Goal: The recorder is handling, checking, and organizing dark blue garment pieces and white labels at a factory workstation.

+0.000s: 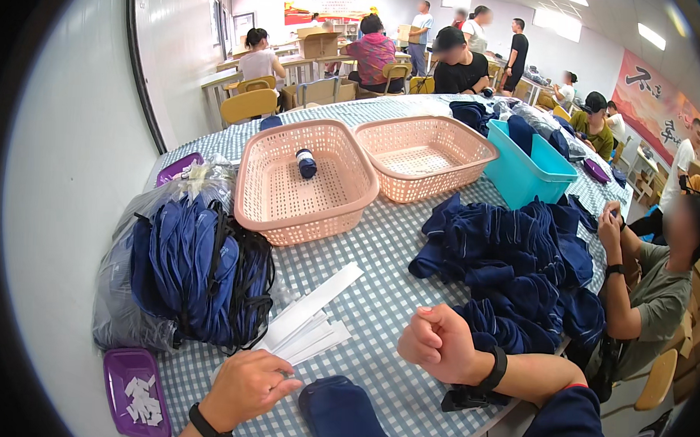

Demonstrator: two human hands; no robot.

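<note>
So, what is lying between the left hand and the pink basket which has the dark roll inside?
In the head view, white paper strips lie there, between the left hand and that pink basket, on the checked tablecloth.

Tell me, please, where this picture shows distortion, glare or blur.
Head view: the dark wall strip bends, corners go black; head view: ceiling lights at upper right glare white; head view: the face of the person in grey-green is blurred, while folds in the navy fabric pile are readable.
</note>
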